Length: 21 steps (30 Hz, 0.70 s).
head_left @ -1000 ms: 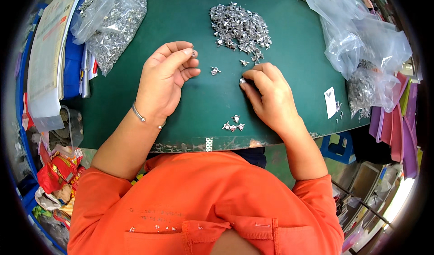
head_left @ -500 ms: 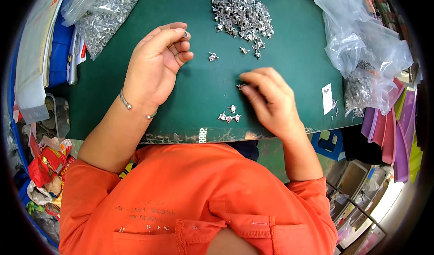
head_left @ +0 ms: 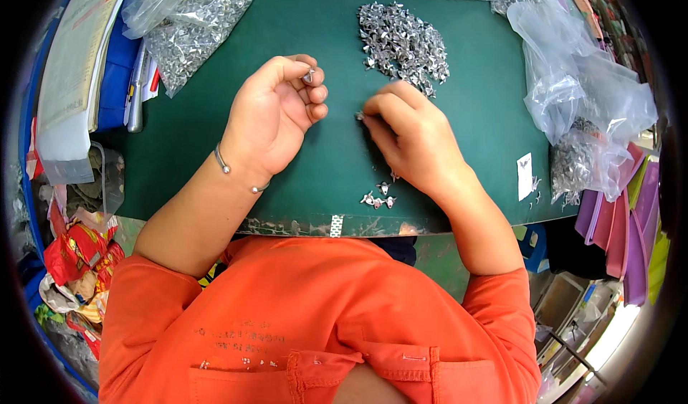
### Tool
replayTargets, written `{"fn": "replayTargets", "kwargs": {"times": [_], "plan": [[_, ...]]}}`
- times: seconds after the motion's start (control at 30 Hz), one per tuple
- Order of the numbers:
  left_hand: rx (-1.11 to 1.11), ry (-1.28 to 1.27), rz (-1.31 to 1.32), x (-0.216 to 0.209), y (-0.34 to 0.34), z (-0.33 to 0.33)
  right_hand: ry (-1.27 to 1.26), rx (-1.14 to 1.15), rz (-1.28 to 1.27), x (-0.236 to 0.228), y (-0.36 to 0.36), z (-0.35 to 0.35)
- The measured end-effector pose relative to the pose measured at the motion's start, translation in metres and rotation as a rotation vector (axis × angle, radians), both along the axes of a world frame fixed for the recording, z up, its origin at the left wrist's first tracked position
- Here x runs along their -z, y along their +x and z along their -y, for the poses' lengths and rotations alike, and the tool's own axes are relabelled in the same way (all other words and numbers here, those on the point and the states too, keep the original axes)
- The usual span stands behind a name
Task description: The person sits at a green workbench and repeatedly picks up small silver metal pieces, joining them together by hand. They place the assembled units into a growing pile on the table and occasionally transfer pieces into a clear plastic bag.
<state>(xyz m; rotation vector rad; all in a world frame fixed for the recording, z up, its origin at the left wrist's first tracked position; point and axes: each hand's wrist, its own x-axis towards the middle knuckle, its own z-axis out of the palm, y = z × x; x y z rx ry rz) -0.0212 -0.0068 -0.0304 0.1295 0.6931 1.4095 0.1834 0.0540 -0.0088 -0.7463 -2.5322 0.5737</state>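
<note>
My left hand [head_left: 269, 121] is raised over the green table, palm turned inward, with a small shiny metal piece [head_left: 308, 76] pinched between thumb and fingertips. To its right my right hand [head_left: 416, 135] reaches in, knuckles up. Its thumb and forefinger close on another small winged metal piece [head_left: 360, 116] at the table top; the fingers partly cover it. Close to the near edge lies a small group of the same pieces [head_left: 378, 201], with one more partly hidden by the right hand. Beyond the hands is a large heap of these pieces [head_left: 403, 42].
A clear bag of metal pieces [head_left: 204, 35] lies at far left, beside stacked papers [head_left: 75, 81] and a blue holder. More plastic bags [head_left: 573, 81] line the right side, near a small white card [head_left: 524, 174]. Purple and pink strips [head_left: 631, 232] hang off the right edge.
The whole view has shifted slightly. My right hand has moved away from me and left, onto the loose piece between hands and heap. My left hand keeps its pinch.
</note>
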Motion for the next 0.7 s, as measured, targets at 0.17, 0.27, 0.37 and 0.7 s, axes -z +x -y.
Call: {"fn": "replayTargets", "kwargs": {"times": [0.17,0.27,0.37,0.7], "plan": [[0.000,-0.027,0.016,-0.002,0.000,0.003,-0.083,-0.035,0.030,-0.010,0.028,0.004],[0.031,-0.024,0.022,-0.004,0.002,0.005,-0.104,0.039,0.020,-0.013,0.032,0.005],[0.072,-0.024,0.053,-0.004,0.005,0.005,0.051,-0.005,0.025,-0.002,0.012,0.009],[0.394,-0.128,-0.286,-0.011,0.023,0.009,0.026,0.166,-0.178,-0.007,0.021,-0.001]]}}
